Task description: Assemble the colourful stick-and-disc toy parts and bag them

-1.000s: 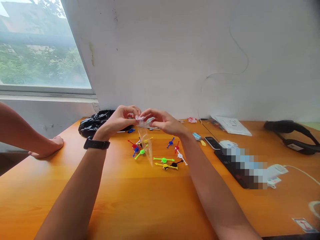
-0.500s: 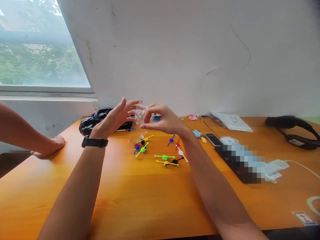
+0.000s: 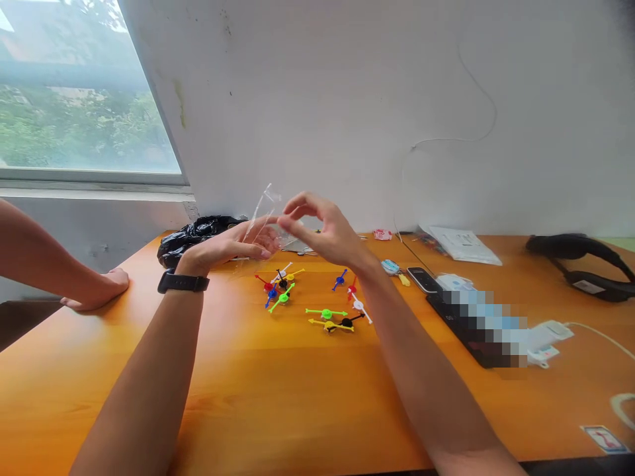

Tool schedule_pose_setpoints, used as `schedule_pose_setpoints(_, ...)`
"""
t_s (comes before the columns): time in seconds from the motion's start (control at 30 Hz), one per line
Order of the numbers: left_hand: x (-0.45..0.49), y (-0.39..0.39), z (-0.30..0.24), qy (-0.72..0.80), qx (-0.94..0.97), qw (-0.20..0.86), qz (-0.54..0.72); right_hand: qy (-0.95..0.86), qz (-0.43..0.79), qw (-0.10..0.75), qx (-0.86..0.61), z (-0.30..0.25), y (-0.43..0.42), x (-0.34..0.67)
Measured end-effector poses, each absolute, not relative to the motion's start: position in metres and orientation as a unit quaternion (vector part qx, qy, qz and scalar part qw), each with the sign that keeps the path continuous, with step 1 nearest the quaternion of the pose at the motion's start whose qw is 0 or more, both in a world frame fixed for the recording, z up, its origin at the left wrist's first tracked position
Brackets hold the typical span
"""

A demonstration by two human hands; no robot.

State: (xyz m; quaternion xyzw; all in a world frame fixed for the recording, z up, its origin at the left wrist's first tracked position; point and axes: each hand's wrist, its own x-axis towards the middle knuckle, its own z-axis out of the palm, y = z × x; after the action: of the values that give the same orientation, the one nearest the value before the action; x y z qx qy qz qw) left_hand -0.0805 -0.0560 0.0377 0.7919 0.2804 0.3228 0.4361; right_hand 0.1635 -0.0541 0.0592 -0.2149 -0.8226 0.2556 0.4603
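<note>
My left hand (image 3: 238, 244) lies palm up above the orange table (image 3: 278, 396), fingers stretched out flat. A small clear plastic bag (image 3: 262, 208) stands up from its fingertips. My right hand (image 3: 322, 228) is curled just right of it, thumb and forefinger pinched at the bag's lower edge. Below both hands lie several small coloured plastic pieces with thin arms: a red, blue, green and yellow cluster (image 3: 280, 285) and a green, yellow and black group (image 3: 331, 318). A black watch (image 3: 181, 282) is on my left wrist.
Another person's arm (image 3: 74, 284) rests on the table's left edge. A black plastic bag (image 3: 191, 239) lies at the back. To the right are a phone (image 3: 421, 279), a dark keyboard (image 3: 461, 330), papers (image 3: 461, 246) and a black headset (image 3: 580, 264).
The bag hung down between both pinching hands a second ago. My left hand has let go and turned palm up, and the bag now points upward.
</note>
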Motion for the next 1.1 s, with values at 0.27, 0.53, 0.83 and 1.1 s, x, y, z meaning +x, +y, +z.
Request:
schedule_pose_setpoints(0.27,-0.119,-0.045,0.017,0.429,0.713,0.401,0.384,-0.82,0.22,0.352,-0.394,-0.047,0.011,0.132)
schedule_pose_setpoints(0.53,-0.125,-0.017,-0.045,0.44,0.601,0.487,0.456,-0.906,0.149,0.107,-0.382,-0.094,-0.001,0.123)
schedule_pose_setpoints(0.83,-0.108,0.011,-0.073,0.404,0.593,0.551,0.426,-0.801,0.266,0.279,-0.458,-0.101,0.033,0.143)
schedule_pose_setpoints(1.1,-0.077,0.016,-0.078,0.373,0.661,0.535,0.371,-0.662,0.199,0.485,-0.536,-0.056,0.06,0.19)
